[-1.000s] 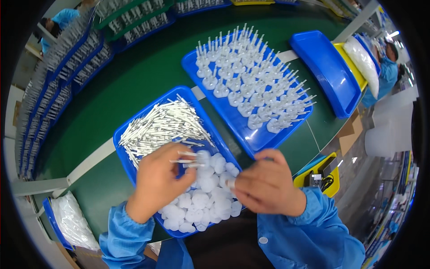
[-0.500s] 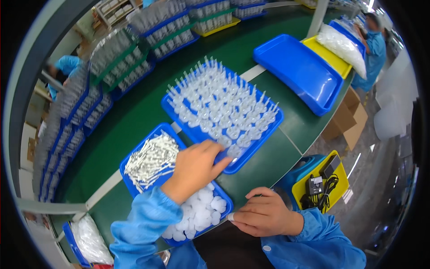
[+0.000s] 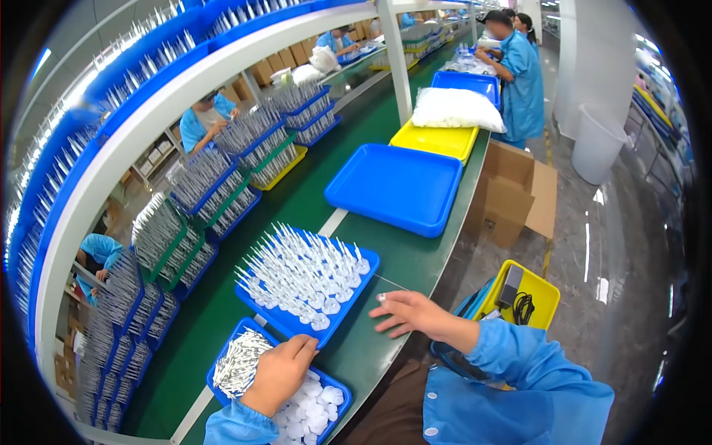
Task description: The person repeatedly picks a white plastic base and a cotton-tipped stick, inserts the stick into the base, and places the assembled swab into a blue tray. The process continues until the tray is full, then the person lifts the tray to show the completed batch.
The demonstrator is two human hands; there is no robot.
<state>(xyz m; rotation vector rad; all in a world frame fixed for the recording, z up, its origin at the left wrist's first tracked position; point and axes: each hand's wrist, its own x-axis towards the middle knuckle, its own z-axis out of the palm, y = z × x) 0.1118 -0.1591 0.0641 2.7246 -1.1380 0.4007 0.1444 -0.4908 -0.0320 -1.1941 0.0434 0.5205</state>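
My left hand point(image 3: 280, 377) is over the near blue tray point(image 3: 345, 400), its thumb and fingers pinched together at the near edge of the middle blue tray point(image 3: 374, 271). Whatever the pinch holds, if anything, cannot be made out. Rows of clear plastic pieces point(image 3: 304, 274) with round bases and thin upright stems stand in that middle tray. Under and beside my left hand lie a pile of thin white sticks point(image 3: 239, 365) and a heap of white round discs point(image 3: 308, 408). My right hand point(image 3: 415, 315) hovers by the table edge with spread fingers, a white covering on one fingertip.
Farther along the green table point(image 3: 408, 259) lie a blue tray point(image 3: 397, 185), a yellow tray point(image 3: 437, 141) and a white plastic bag point(image 3: 458, 110). Stacked filled trays point(image 3: 237, 156) line the left. A yellow bin point(image 3: 545, 297) and cardboard box point(image 3: 512, 193) stand right. Co-workers point(image 3: 519, 81) work beyond.
The view has tilted up, showing more of the far table. My left hand has drawn back from the rows of clear pieces. My right hand's fingers have opened out.
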